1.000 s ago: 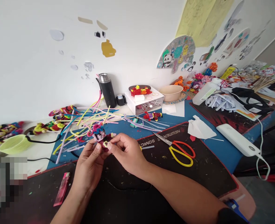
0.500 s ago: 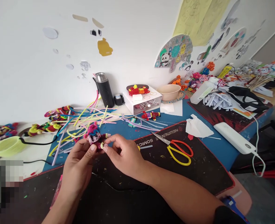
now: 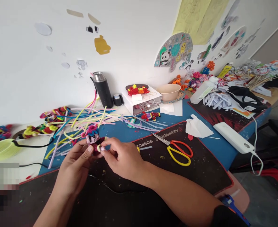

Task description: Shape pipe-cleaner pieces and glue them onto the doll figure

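Observation:
A small pipe-cleaner doll (image 3: 93, 137) with pink and blue hair, a pale pink face and a dark red body is held over the black mat (image 3: 120, 208). My left hand (image 3: 78, 160) grips its body from the left, thumb in front; the other fingers are partly hidden behind it. With thumb and index finger, my right hand (image 3: 122, 157) pinches the pale end of one of the doll's limbs, beside a yellow band. Loose pipe cleaners (image 3: 82, 121) in yellow, lilac, pink and blue lie behind the doll.
Scissors (image 3: 174, 149) with red and yellow handles lie right of my hands. Behind stand a black thermos (image 3: 103, 90), a white drawer box (image 3: 141, 102) and a beige bowl (image 3: 168, 92). Finished dolls (image 3: 42, 129) lie at left. A white power bank (image 3: 233, 138) with a cable is at right.
The view has shifted slightly, so the table things sit a little further left. The doll looks turned a bit, showing more of its face and the limb's pale end. Both hands keep their hold.

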A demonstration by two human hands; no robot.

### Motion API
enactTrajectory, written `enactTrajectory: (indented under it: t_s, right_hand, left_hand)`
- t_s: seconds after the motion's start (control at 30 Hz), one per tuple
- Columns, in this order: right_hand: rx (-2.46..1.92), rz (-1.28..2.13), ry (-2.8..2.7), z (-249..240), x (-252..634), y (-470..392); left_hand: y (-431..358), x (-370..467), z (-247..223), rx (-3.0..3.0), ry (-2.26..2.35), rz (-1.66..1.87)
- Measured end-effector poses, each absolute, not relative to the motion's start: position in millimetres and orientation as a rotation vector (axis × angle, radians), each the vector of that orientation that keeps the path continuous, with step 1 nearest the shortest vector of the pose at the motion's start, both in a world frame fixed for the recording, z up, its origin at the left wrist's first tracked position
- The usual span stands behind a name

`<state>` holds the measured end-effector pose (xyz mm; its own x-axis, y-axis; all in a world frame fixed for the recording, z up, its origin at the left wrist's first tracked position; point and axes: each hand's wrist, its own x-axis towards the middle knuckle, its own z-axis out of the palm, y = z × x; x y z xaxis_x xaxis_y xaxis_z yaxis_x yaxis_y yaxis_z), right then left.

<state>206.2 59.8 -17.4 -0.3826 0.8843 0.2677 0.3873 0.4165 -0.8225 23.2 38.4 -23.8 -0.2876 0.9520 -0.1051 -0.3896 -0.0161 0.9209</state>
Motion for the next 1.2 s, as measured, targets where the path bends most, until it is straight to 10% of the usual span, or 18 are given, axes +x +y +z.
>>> enactTrajectory:
  t_s: [1.2]
  right_hand:
    - [-0.996,1.241,-1.689,-12,210,63]
  left_hand:
    - [36,37,-22,0.622,1.148,1.565]
